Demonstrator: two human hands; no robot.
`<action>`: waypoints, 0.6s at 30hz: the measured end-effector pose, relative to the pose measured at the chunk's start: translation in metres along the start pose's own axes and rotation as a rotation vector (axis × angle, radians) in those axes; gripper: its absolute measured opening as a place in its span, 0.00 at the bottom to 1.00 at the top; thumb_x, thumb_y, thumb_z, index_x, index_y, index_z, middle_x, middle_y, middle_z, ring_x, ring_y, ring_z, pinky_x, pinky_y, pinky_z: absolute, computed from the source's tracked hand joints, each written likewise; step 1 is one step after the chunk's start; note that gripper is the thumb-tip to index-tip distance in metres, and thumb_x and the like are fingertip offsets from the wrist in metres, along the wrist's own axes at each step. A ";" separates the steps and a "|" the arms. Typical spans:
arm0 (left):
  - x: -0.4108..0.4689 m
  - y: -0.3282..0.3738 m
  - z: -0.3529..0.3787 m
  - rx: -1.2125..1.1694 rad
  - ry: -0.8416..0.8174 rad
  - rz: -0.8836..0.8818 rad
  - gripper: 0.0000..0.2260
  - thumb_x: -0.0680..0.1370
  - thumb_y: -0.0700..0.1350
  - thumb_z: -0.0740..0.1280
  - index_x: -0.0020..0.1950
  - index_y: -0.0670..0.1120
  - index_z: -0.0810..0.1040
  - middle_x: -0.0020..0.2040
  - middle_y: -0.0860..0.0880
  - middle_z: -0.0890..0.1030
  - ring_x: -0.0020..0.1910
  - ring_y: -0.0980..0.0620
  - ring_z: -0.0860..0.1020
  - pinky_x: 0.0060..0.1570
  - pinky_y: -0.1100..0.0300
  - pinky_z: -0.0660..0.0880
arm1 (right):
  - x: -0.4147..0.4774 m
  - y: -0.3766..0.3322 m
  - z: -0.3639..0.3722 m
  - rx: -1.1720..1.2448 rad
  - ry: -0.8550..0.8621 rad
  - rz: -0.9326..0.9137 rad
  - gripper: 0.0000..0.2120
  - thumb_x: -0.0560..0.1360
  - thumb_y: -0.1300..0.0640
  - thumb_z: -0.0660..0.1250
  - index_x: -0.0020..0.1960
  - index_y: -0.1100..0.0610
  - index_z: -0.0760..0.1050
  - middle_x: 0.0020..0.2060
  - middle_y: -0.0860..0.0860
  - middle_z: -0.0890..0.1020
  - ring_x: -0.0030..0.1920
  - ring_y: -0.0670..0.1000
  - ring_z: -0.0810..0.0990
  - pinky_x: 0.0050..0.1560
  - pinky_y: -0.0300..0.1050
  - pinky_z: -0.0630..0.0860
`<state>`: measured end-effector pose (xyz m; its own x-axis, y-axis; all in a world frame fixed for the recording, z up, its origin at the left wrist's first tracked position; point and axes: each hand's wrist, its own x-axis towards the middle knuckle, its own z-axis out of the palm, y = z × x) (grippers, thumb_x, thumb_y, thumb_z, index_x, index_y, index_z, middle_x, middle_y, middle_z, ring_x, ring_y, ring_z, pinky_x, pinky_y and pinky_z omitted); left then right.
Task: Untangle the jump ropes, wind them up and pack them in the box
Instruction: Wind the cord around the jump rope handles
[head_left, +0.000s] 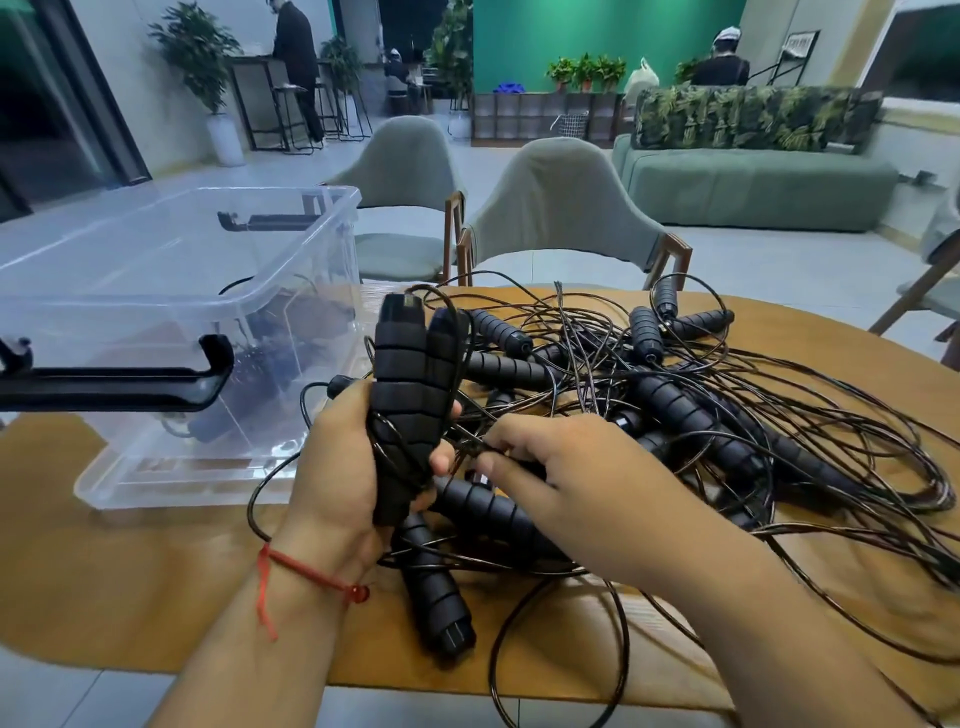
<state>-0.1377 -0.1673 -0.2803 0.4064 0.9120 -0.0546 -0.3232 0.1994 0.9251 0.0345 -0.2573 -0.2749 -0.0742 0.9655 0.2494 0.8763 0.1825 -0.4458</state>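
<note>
Left hand (343, 467): fingers curled round a pair of black foam handles (410, 374), held side by side and upright, butt ends up. Thumb is on the near side and fingertips show on the right edge of the handles. A thin black cord (400, 452) crosses the lower handles under the grip. We see a red string bracelet (306, 571) on that wrist.

Right hand (561, 478): just at 3 o'clock of the left, thumb and forefinger pinching cord strands (470, 447) close to the held handles. The other fingers are loosely curled. We can't tell which rope those strands belong to.

The jump rope pile (727, 405) is a tangled heap of black handles and looping cords on the wooden table (130, 571), spreading from the hands toward 1–3 o'clock. One loose handle (436, 587) lies at 6 o'clock of the left hand, pointing toward us, and another (493, 504) lies partly under the right hand. Cord loops hang over the near table edge.

The clear plastic box (130, 260) is at 10 o'clock on the table, lid off, with a black latch handle (119, 384) on its near end. We see dark rope shapes (270, 353) inside through the wall but can't count them.

Beyond the table at 12 o'clock are two grey-green chairs (561, 208), with a green sofa (753, 182) at 1 o'clock.
</note>
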 end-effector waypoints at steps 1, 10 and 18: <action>0.001 0.000 0.000 0.007 0.029 0.016 0.23 0.83 0.51 0.53 0.48 0.37 0.81 0.32 0.41 0.77 0.27 0.47 0.71 0.27 0.62 0.58 | -0.001 0.001 -0.005 -0.027 -0.017 0.011 0.12 0.85 0.39 0.60 0.54 0.45 0.77 0.36 0.43 0.78 0.41 0.47 0.77 0.41 0.50 0.72; 0.013 0.003 -0.027 0.292 0.278 0.360 0.17 0.80 0.48 0.57 0.48 0.36 0.77 0.36 0.33 0.79 0.28 0.42 0.75 0.26 0.59 0.68 | -0.016 -0.001 -0.041 -0.126 -0.141 -0.084 0.11 0.84 0.35 0.61 0.45 0.37 0.74 0.33 0.40 0.77 0.36 0.42 0.75 0.36 0.44 0.71; 0.006 -0.007 -0.011 0.841 0.323 0.418 0.09 0.76 0.50 0.56 0.47 0.49 0.74 0.41 0.50 0.78 0.42 0.60 0.76 0.39 0.63 0.70 | -0.009 -0.022 -0.016 -0.231 0.105 -0.376 0.14 0.87 0.44 0.61 0.46 0.48 0.76 0.39 0.43 0.77 0.40 0.47 0.78 0.35 0.50 0.74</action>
<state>-0.1429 -0.1594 -0.2917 0.1050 0.9299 0.3525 0.3748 -0.3654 0.8521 0.0239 -0.2729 -0.2537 -0.3692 0.8141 0.4484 0.8821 0.4588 -0.1067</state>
